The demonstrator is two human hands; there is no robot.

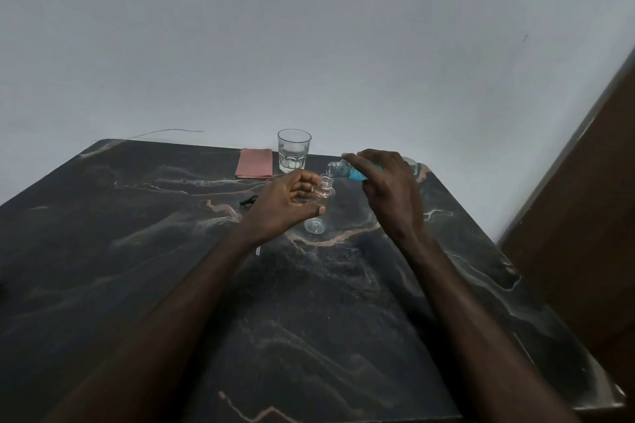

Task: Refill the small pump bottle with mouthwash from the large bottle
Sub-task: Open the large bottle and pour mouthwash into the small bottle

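My left hand (288, 203) grips the small clear bottle (324, 188), which stands on the dark marble table (171, 251) with its neck uncovered. My right hand (385, 182) holds the large clear bottle (343, 170) of blue mouthwash tipped on its side, its open mouth just above and right of the small bottle's neck. Most of the large bottle is hidden under my fingers. A black piece, maybe the pump top (248, 201), lies on the table left of my left hand.
A drinking glass (293, 150) with some clear liquid stands at the table's back edge. A folded pink cloth (255, 163) lies left of it. A brown wooden panel (584, 216) rises at the right, a grey wall behind.
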